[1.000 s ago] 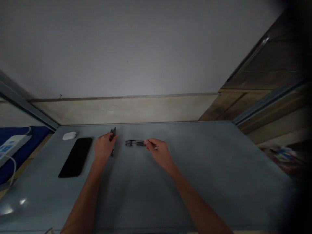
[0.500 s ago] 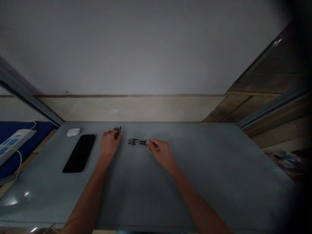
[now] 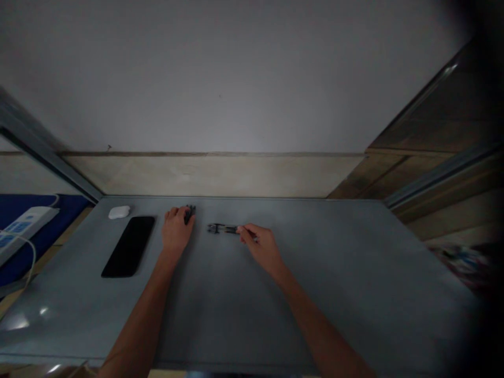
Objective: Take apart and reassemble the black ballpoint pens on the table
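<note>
My left hand (image 3: 177,229) rests on the grey table (image 3: 315,299) with its fingers curled around a dark slim object (image 3: 190,212), probably a pen or pen part, and only its tip shows beyond the fingers. My right hand (image 3: 262,245) pinches the end of a dark and clear pen-like object (image 3: 221,228) lying crosswise, its far end pointing toward my left hand. The two hands stand apart, and the pen-like object spans most of the gap.
A black smartphone (image 3: 128,247) lies face up left of my left hand, with a white earbud case (image 3: 119,212) beyond it. A white power strip (image 3: 23,228) with a cable lies on blue cloth (image 3: 59,207) past the table's left edge. A pale wall stands behind.
The view has levelled and shifted slightly. My left hand has moved up and right, and the dark object's lower end no longer shows below it. My right hand holds nearly still.
</note>
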Action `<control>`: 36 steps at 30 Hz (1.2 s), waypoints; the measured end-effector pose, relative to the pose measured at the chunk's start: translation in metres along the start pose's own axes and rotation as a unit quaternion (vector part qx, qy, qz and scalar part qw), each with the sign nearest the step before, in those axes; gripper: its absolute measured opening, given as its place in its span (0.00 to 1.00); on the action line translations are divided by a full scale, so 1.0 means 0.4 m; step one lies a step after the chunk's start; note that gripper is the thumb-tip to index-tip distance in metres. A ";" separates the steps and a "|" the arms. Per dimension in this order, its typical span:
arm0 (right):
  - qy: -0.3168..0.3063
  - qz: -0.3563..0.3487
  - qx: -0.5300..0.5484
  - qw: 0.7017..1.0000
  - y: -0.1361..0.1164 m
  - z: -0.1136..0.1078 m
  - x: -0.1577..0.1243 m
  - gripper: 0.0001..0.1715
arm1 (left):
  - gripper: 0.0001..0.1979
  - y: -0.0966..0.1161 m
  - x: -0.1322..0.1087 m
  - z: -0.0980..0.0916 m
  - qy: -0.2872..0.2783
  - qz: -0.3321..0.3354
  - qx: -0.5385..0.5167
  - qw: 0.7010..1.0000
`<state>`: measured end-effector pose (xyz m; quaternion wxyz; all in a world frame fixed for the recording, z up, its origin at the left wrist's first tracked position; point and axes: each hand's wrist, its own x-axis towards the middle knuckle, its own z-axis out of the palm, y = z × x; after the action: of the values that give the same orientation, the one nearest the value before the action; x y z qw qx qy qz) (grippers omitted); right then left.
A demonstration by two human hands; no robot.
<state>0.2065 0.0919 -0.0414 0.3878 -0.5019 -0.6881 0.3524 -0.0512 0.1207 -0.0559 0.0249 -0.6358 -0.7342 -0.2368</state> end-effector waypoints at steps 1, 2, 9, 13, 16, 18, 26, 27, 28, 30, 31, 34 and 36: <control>-0.001 -0.002 -0.003 1.000 0.000 0.000 0.000 0.19 | 0.14 0.000 -0.001 0.001 0.004 0.001 0.000 1.000; 0.000 -0.003 -0.006 1.000 0.001 0.000 0.000 0.19 | 0.14 0.001 -0.002 0.003 0.008 0.003 0.001 1.000; 0.001 -0.011 -0.031 0.999 0.003 -0.001 -0.001 0.19 | 0.13 0.006 -0.010 0.010 0.042 0.016 0.000 0.999; 0.012 -0.042 -0.095 0.995 0.003 -0.003 0.001 0.18 | 0.13 0.007 -0.011 0.012 0.054 0.030 0.010 0.998; 0.033 -0.085 -0.171 0.981 0.010 -0.003 0.003 0.13 | 0.13 0.006 -0.010 0.012 0.053 0.035 0.013 0.998; 0.031 -0.116 -0.213 0.970 0.018 -0.002 0.004 0.09 | 0.13 0.005 -0.010 0.012 0.049 0.035 0.009 0.998; -0.004 -0.142 -0.279 0.950 0.032 0.000 0.001 0.09 | 0.13 0.015 -0.013 0.007 0.074 0.049 0.004 0.996; -0.008 -0.142 -0.276 0.951 0.032 0.000 0.000 0.09 | 0.13 0.020 -0.014 0.004 0.077 0.058 0.001 0.995; -0.011 -0.142 -0.273 0.951 0.031 0.000 0.000 0.08 | 0.13 0.025 -0.016 0.002 0.079 0.068 -0.004 0.995; -0.015 -0.145 -0.268 0.952 0.029 -0.001 0.000 0.07 | 0.13 0.038 -0.020 0.000 0.079 0.095 -0.017 0.992; -0.015 -0.146 -0.268 0.952 0.028 -0.002 0.000 0.06 | 0.13 0.045 -0.023 -0.001 0.076 0.110 -0.023 0.991; -0.020 -0.147 -0.269 0.952 0.023 -0.006 -0.001 0.03 | 0.13 0.068 -0.033 0.001 0.065 0.160 -0.038 0.984; -0.030 -0.150 -0.268 0.951 0.022 -0.007 -0.002 0.06 | 0.12 0.084 -0.042 0.004 0.055 0.190 -0.048 0.979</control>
<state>0.2130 0.0937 -0.0480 0.2665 -0.4672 -0.8362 0.1076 -0.0158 0.1084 -0.0522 0.0795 -0.7502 -0.5852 -0.2973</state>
